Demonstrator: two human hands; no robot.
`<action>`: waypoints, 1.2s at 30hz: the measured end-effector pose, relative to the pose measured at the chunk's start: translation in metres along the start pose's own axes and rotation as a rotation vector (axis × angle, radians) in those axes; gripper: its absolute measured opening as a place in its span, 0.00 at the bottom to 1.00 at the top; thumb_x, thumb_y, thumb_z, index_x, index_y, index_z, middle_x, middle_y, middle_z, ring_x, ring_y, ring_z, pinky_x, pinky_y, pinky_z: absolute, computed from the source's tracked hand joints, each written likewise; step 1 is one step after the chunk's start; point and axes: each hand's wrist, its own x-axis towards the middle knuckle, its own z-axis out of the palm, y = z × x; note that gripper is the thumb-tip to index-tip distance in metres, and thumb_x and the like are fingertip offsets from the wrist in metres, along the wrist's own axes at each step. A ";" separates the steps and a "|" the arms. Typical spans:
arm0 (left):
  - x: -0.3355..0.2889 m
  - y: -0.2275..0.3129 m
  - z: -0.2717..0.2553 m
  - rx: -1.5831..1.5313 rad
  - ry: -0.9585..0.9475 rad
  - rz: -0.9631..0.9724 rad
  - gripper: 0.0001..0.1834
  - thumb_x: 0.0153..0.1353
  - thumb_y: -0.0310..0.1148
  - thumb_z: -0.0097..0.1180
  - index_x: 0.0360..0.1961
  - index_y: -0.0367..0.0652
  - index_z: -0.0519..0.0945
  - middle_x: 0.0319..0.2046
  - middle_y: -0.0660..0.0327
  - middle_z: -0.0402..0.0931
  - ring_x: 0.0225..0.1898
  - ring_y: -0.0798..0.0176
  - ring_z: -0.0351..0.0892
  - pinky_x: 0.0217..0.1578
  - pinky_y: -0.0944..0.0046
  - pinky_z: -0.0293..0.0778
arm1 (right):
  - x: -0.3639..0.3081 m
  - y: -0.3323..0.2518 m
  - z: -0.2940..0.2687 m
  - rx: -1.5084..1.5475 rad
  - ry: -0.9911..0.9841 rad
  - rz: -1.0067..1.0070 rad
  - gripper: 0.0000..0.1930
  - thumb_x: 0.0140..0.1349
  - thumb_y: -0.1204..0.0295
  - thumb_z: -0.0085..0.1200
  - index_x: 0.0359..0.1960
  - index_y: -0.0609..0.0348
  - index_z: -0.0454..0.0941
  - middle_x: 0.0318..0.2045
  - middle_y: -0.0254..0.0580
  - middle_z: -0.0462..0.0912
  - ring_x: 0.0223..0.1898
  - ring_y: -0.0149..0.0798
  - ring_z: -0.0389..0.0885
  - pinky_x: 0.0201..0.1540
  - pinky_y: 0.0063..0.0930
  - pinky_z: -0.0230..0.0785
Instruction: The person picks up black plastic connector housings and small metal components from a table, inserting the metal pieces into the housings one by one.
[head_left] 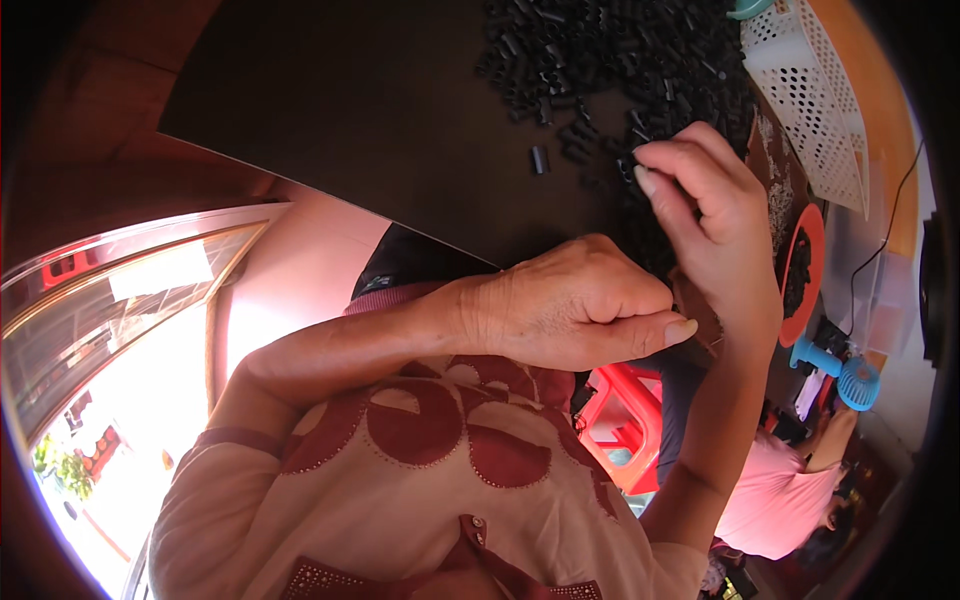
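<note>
My right hand (712, 200) is at the near edge of a heap of short black tubes (620, 60). Its thumb and forefinger close on a small black tube (627, 168) at their tips. My left hand (590, 305) is curled into a fist just below, near the table's front edge. Its thumb presses along the bent forefinger; whatever lies inside the fist is hidden. One loose tube (540, 160) lies apart from the heap on the dark tabletop (400, 110).
At the right stand a white perforated basket (815, 110) and an orange-red bowl (790, 325) with black pieces inside. A blue handheld fan (858, 382) is beyond the bowl. Below are a red plastic stool (640, 395) and another person in a pink shirt (785, 495).
</note>
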 end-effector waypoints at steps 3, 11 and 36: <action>0.000 -0.001 0.000 0.031 0.003 0.026 0.22 0.64 0.27 0.55 0.14 0.40 0.61 0.10 0.61 0.53 0.12 0.60 0.52 0.15 0.60 0.51 | 0.000 -0.006 0.004 -0.007 -0.080 -0.060 0.08 0.53 0.76 0.58 0.34 0.59 0.75 0.29 0.41 0.73 0.29 0.47 0.77 0.30 0.37 0.69; 0.000 0.001 0.001 0.048 0.019 -0.036 0.21 0.65 0.30 0.53 0.15 0.39 0.62 0.10 0.62 0.56 0.12 0.64 0.53 0.15 0.62 0.53 | -0.010 0.002 0.011 0.021 -0.034 -0.102 0.09 0.49 0.81 0.59 0.32 0.59 0.73 0.26 0.41 0.71 0.25 0.45 0.74 0.25 0.34 0.66; 0.004 0.007 0.006 -0.103 0.080 -0.359 0.21 0.71 0.46 0.43 0.28 0.40 0.73 0.22 0.65 0.72 0.23 0.76 0.68 0.25 0.75 0.67 | -0.077 -0.034 -0.023 -0.026 0.242 -0.085 0.14 0.43 0.83 0.63 0.33 0.60 0.75 0.24 0.41 0.70 0.19 0.42 0.71 0.19 0.31 0.64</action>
